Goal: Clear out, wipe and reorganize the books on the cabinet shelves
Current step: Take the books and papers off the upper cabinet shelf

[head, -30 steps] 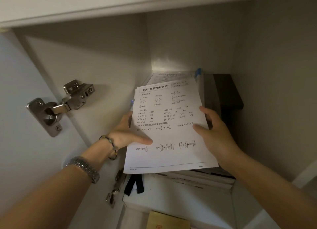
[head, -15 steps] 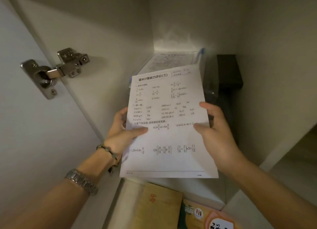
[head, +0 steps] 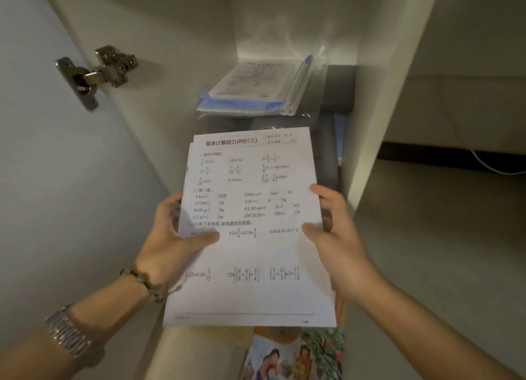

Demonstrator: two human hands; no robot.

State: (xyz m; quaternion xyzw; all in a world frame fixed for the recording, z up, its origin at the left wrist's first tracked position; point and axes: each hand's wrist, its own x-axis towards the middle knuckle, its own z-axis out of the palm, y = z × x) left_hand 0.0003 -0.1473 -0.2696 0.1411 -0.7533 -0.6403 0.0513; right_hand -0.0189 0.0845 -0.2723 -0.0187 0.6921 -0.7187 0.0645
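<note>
A stack of white maths worksheets (head: 250, 254) hangs in front of the cabinet, held by both hands. My left hand (head: 173, 237) grips its left edge, thumb on top of the page. My right hand (head: 338, 237) grips the right edge the same way. Behind the sheets, on the shelf (head: 250, 123), lies a clear plastic folder with a blue edge (head: 250, 89) holding printed paper. To its right, dark books (head: 336, 94) lie against the cabinet's right wall. Below the sheets a colourful picture book (head: 293, 354) shows on a lower level.
The open cabinet door (head: 42, 151) stands at the left with a metal hinge (head: 94, 74). The cabinet's right side panel (head: 381, 109) rises close beside my right hand. Beyond it is a pale ledge with a white cable (head: 489, 163).
Both hands have drawn the worksheets out of the shelf and down toward me. The plastic folder behind them is now uncovered, and the lower picture book has come into view.
</note>
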